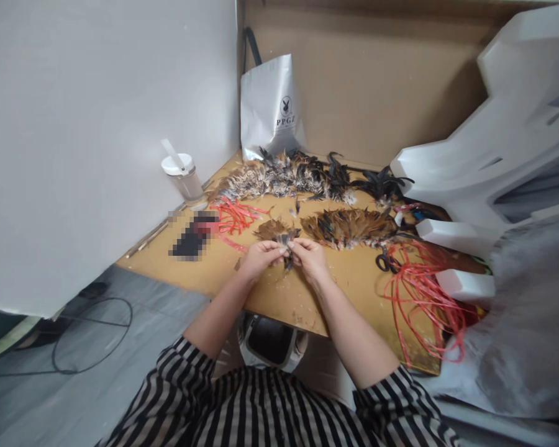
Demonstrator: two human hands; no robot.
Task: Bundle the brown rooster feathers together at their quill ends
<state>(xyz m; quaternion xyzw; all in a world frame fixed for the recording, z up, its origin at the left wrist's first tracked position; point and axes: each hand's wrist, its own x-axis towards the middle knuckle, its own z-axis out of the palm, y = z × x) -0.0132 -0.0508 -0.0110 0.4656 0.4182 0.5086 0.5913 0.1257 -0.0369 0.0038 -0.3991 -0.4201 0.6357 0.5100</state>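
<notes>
Over the near middle of the table, my left hand [261,256] and my right hand [309,254] meet, fingertips almost touching. Both pinch a small bunch of feathers [286,239], brown and dark with pale fluffy bases. Just beyond the fingers lies a fan of brown feathers [271,230]; whether it belongs to the held bunch I cannot tell. To the right of my right hand lies a long row of brown and black feathers [349,228]. A larger pile of mottled feathers [279,177] stretches along the back of the table.
Red plastic strips [419,292] hang over the right table edge, beside black-handled scissors [386,261]. More red strips [237,215] lie left. A lidded cup [184,180] stands at the left edge, a silver bag [270,112] at the back. White foam pieces [466,149] crowd the right.
</notes>
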